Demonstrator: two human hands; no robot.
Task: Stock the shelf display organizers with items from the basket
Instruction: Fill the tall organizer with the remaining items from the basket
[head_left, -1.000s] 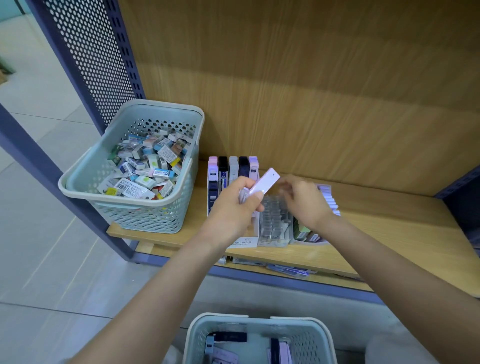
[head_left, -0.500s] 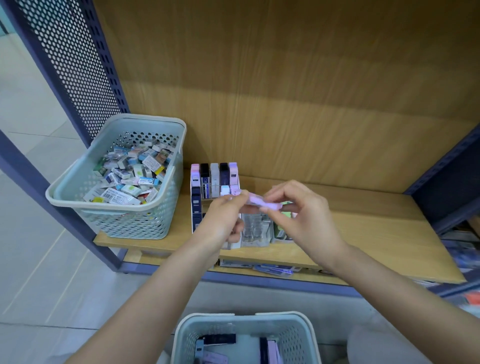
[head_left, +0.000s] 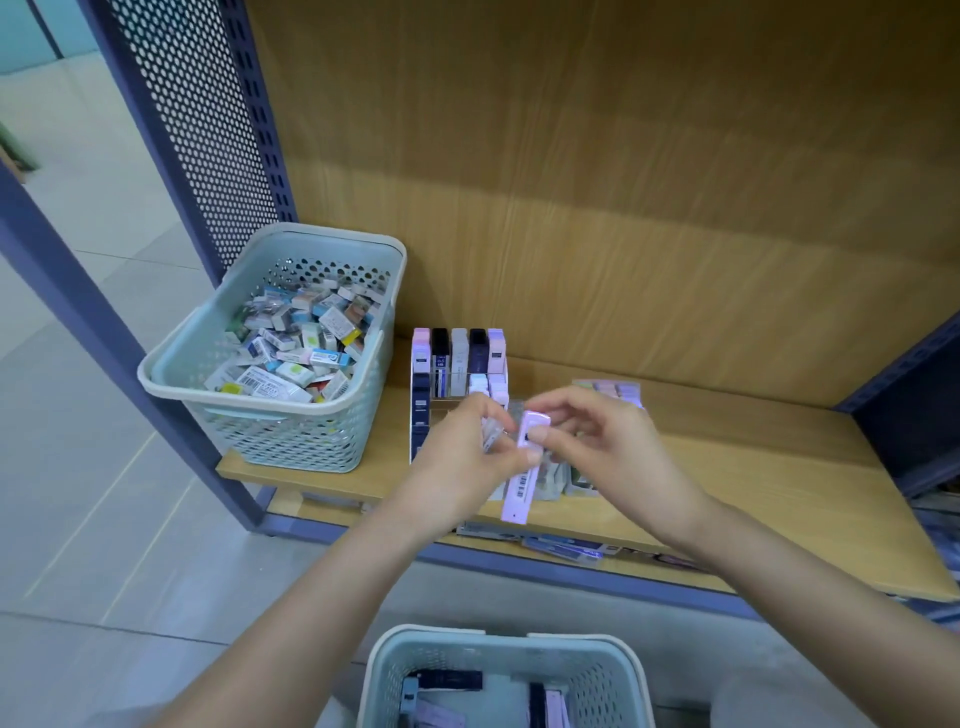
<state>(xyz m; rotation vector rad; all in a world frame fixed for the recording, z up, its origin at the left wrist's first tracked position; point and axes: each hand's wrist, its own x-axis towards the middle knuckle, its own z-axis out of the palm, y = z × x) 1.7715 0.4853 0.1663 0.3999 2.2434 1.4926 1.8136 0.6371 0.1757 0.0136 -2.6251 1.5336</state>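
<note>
Lilac box (head_left: 521, 486), pinched between left hand (head_left: 467, 460) and right hand (head_left: 618, 447), over shelf (head_left: 769, 467)

shelf (head_left: 753, 467) | basket (head_left: 234, 402) at left end | display organizers (head_left: 447, 401) just beside, mid-shelf

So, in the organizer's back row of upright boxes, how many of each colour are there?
Pink or lilac boxes: 2
Dark boxes: 2
Grey box: 1
Total: 5

L hand (head_left: 467, 457) bare | R hand (head_left: 618, 452) bare | forearms bare
</note>
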